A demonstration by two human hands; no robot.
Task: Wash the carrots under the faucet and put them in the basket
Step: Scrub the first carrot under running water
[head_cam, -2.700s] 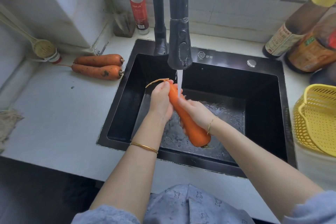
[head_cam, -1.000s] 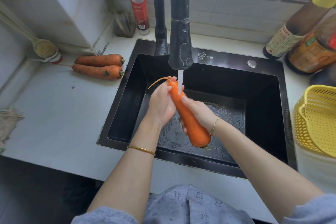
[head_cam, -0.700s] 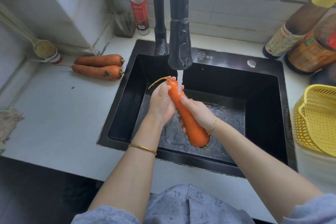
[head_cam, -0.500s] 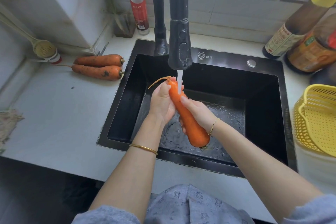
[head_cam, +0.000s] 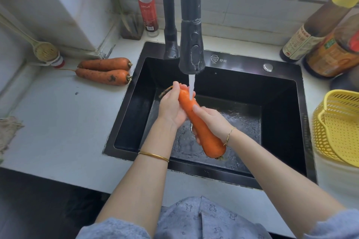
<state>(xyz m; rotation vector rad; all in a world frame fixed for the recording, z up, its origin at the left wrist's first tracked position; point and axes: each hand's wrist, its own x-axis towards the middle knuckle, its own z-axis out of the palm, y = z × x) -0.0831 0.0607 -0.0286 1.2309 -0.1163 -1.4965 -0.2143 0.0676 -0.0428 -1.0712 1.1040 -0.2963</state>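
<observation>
Holding carrot [head_cam: 211,146] under running faucet [head_cam: 191,50] | left hand [head_cam: 171,108], right hand [head_cam: 213,122]: fingers [head_cam: 175,85] curled round it

Orange carrot [head_cam: 202,132]; black sink [head_cam: 281,103], black faucet [head_cam: 191,31]; yellow perforated basket [head_cam: 338,128]; red-labelled bottle [head_cam: 147,6].

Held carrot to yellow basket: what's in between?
Head view: right hand gripping the held carrot, then only the sink's wall and rim before the yellow basket.

I see the faucet [head_cam: 191,44] behind the sink [head_cam: 242,63] and one carrot [head_cam: 202,128] under it. Two carrots [head_cam: 103,76] lie on the counter [head_cam: 58,122] left of the sink, and the basket [head_cam: 342,128] sits on the right.
</observation>
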